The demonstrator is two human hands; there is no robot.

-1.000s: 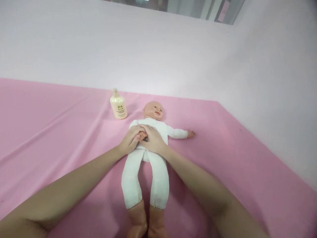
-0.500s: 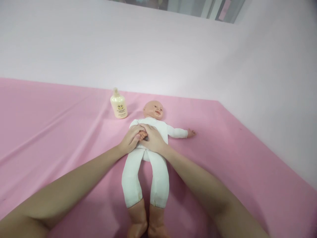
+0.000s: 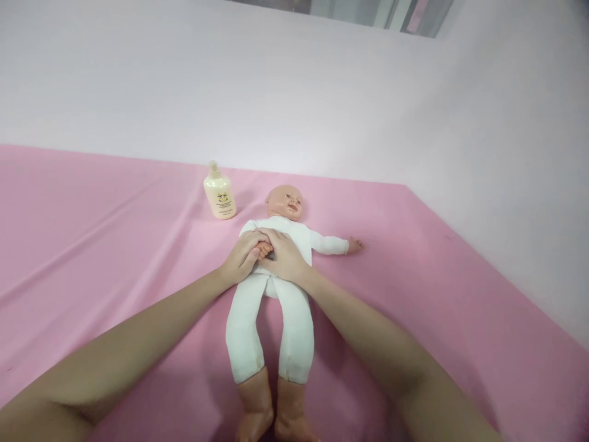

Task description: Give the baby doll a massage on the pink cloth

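Observation:
On its back lies a baby doll [image 3: 297,307] with a cloth body, bare feet and its head turned to the right. My left hand [image 3: 242,255] is closed around the doll's arm at the left, over the belly. The small doll hand [image 3: 264,250] pokes out between my two hands. From the other side my right hand [image 3: 283,255] curls round the same arm, its fingertips meeting those of my left hand. Most of that arm is hidden under my fingers. The doll's other arm [image 3: 331,244] stretches out to the right, untouched.
A pale yellow pump bottle [image 3: 221,197] stands upright to the left of the doll's head. Pink cloth [image 3: 115,233] with creases covers the surface below. Behind it rises a white wall [image 3: 276,92] with a window [image 3: 350,12] at the top.
Both hands keep their hold on the doll's arm, with no clear movement. The view has shifted very slightly.

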